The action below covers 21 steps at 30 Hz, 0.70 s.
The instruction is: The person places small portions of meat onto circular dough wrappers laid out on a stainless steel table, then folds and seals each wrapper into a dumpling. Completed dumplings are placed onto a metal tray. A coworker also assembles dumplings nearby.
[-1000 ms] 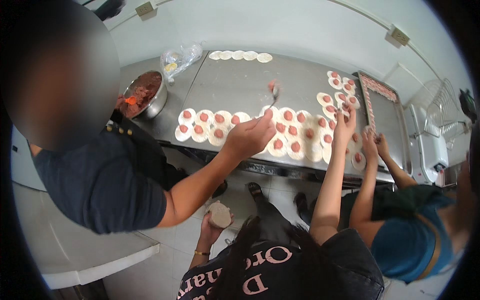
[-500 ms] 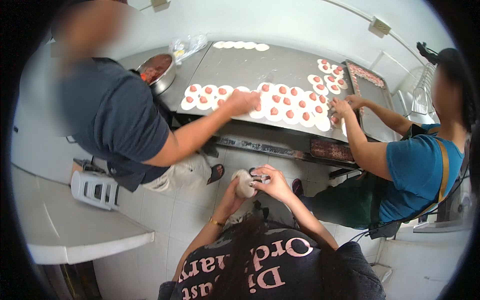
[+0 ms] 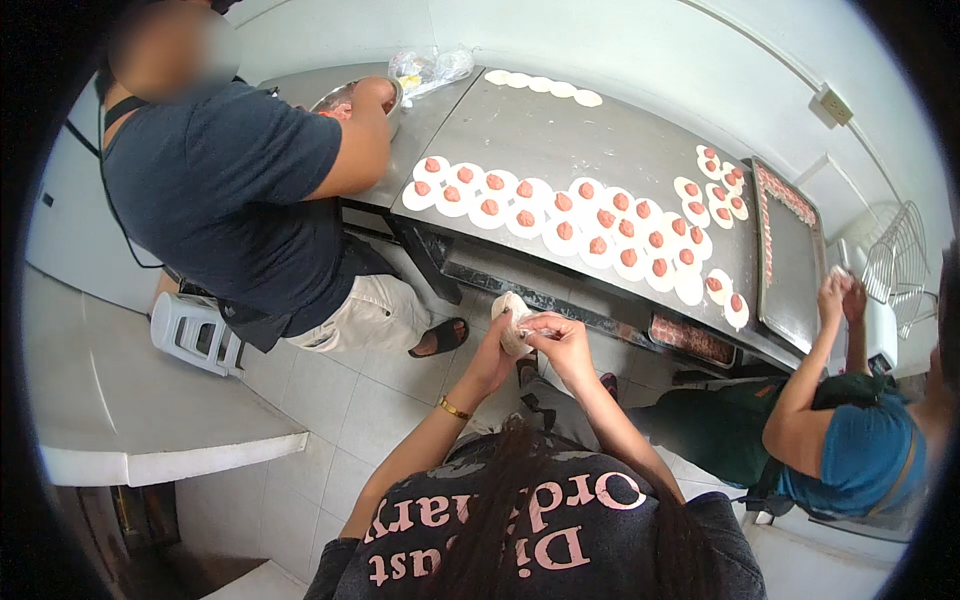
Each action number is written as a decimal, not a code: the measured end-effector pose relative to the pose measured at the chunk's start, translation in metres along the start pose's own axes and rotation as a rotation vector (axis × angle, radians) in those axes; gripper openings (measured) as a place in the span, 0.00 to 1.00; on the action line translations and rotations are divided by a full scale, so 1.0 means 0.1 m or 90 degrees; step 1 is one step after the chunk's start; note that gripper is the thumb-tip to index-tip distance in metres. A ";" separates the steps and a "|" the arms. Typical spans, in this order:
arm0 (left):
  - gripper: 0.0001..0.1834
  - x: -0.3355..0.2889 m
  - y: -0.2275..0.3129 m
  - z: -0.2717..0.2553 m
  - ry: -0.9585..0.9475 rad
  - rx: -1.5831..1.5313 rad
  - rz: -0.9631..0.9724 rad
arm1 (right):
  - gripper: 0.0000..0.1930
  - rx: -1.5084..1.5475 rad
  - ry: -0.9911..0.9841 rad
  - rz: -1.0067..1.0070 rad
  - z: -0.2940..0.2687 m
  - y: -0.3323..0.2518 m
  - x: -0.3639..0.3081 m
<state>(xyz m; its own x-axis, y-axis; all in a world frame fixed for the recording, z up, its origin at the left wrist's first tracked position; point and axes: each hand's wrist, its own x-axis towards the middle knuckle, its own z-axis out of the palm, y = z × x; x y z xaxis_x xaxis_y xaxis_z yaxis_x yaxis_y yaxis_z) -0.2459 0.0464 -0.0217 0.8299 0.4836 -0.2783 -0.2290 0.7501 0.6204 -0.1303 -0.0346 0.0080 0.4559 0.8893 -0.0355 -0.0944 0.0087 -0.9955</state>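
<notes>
Both my hands meet in front of me over the tiled floor, below the front edge of a steel table. My left hand, with a gold bracelet on the wrist, cups a white dough wrapper. My right hand pinches the wrapper's edge from the right. On the table lie rows of round white wrappers with pink filling, and several plain wrappers at the far edge.
A person in a dark shirt stands at the left, one hand at a metal bowl. A person in a blue shirt works at the right beside a dark tray. A white counter is at left, with a grey stool by it.
My hands have risen slightly with the wrapper and keep folding it. The person at left drew an arm back from the wrappers to the bowl. The person at right lifted both hands off the table.
</notes>
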 end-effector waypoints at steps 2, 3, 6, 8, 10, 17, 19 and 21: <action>0.24 0.17 0.09 0.00 0.018 0.018 -0.006 | 0.07 0.092 -0.010 0.047 -0.07 0.00 0.20; 0.24 0.27 0.14 0.00 0.022 0.028 -0.007 | 0.07 0.127 -0.028 0.071 -0.10 0.00 0.31; 0.25 0.58 0.32 0.03 0.031 0.016 0.010 | 0.08 0.184 -0.064 0.139 -0.26 -0.03 0.73; 0.27 0.73 0.45 0.03 0.037 -0.018 0.028 | 0.10 0.225 -0.102 0.182 -0.45 -0.05 1.08; 0.29 0.85 0.61 0.01 0.038 -0.062 0.054 | 0.16 0.038 0.010 0.078 -0.79 -0.04 1.76; 0.33 0.93 1.18 -0.14 0.107 -0.062 0.134 | 0.31 -0.531 0.239 -0.079 -2.16 0.26 4.77; 0.32 0.89 1.29 -0.19 0.195 -0.054 0.125 | 0.32 -0.625 0.240 -0.020 -2.35 0.40 5.26; 0.31 0.86 1.33 -0.22 0.260 -0.056 0.131 | 0.32 -0.728 0.224 0.057 -2.46 0.53 5.58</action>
<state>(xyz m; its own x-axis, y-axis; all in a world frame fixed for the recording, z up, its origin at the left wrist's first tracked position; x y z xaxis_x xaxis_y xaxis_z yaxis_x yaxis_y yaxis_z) -0.2158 0.1978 0.0208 0.4983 0.7514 -0.4326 -0.4251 0.6466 0.6334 0.3370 0.3494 -0.0859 0.7217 0.6907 0.0465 0.6211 -0.6164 -0.4841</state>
